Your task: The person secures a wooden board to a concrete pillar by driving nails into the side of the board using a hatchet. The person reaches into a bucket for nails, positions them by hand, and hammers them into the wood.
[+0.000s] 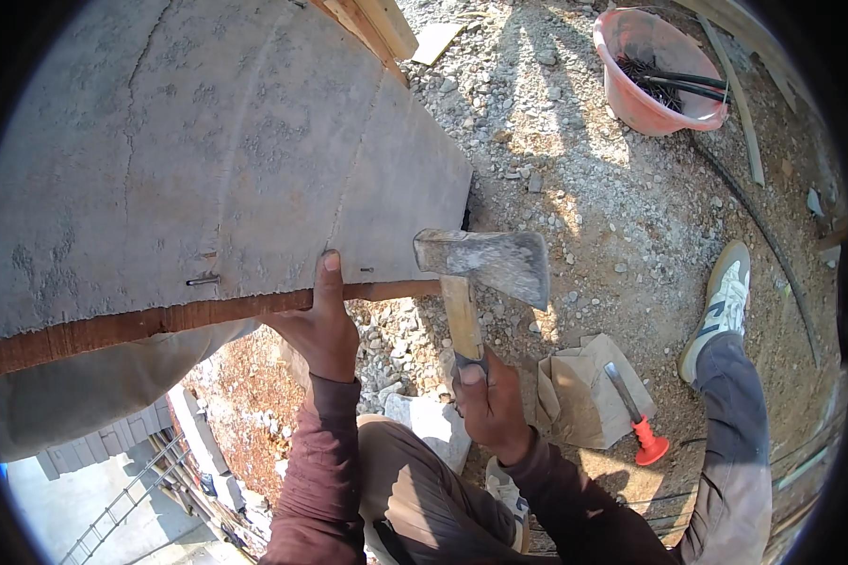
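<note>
Over at the left, the grey-faced wooden panel (254,160) fills the view, a bent nail (203,280) sticking up near its lower edge; next along, the left hand (322,325) clamps that edge, thumb on top, fingers hidden beneath; then a smaller nail (366,270), and at the lower right corner the hatchet (485,264), its handle wrapped firmly in the right hand (490,400). Whether the head touches the panel, I can't tell. Here's the danger: a stray swing at that small nail could catch the thumb just beside it, and a loose left grip might let the panel slip. Its face is cracked and rough. Below, steel bars (113,518) lie lower left; then come sunlit gravel (396,348), a paper sack (584,386), a red-guarded chisel (636,414) and, beyond them, a pink bucket (622,99).
</note>
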Motion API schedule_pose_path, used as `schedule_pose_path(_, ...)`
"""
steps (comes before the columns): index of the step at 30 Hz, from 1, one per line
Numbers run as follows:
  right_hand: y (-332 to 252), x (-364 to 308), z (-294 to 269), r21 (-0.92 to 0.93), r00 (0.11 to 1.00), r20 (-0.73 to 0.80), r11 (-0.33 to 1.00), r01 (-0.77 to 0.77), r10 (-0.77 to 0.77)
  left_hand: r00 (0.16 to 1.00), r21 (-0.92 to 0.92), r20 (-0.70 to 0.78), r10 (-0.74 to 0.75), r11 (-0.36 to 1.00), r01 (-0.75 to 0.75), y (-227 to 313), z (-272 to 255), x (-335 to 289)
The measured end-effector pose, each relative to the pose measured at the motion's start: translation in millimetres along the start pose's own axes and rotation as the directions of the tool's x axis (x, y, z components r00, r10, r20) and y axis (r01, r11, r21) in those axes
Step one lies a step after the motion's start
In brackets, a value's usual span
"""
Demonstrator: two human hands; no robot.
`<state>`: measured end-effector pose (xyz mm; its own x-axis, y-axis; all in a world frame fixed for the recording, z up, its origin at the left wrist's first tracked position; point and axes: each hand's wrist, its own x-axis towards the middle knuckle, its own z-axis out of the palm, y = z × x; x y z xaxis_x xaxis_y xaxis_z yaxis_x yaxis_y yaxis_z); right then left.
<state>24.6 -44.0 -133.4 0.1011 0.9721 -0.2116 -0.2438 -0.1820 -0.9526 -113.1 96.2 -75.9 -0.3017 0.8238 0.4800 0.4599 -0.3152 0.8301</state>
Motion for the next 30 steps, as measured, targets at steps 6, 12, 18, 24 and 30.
schedule_pose_path(6, -5, 13, -14, -0.111, 0.934, -0.105, 0.937, 0.33, -0.341, 0.998, 0.013, 0.004, -0.057, 0.998, 0.057, -6, -10, -1)
schedule_pose_path(12, -23, 13, -15, -0.227, 0.977, -0.063, 0.956, 0.184, -0.203, 0.997, 0.055, 0.005, -0.08, 0.995, 0.079, -7, -8, 0)
schedule_pose_path(18, 20, 7, 16, -0.09, 0.998, 0.012, 0.994, 0.062, -0.061, 0.993, -0.039, -0.02, -0.117, 0.992, 0.116, -6, -4, -1)
schedule_pose_path(24, 25, 5, 18, 0.115, 0.999, -0.048, 0.993, 0.022, -0.017, 0.997, -0.001, -0.029, -0.069, 0.998, 0.069, -6, -2, -2)
schedule_pose_path(30, 40, -2, 45, 0.297, 0.996, -0.063, 0.954, -0.034, 0.056, 0.999, 0.063, -0.015, -0.032, 0.997, 0.033, -8, -6, -2)
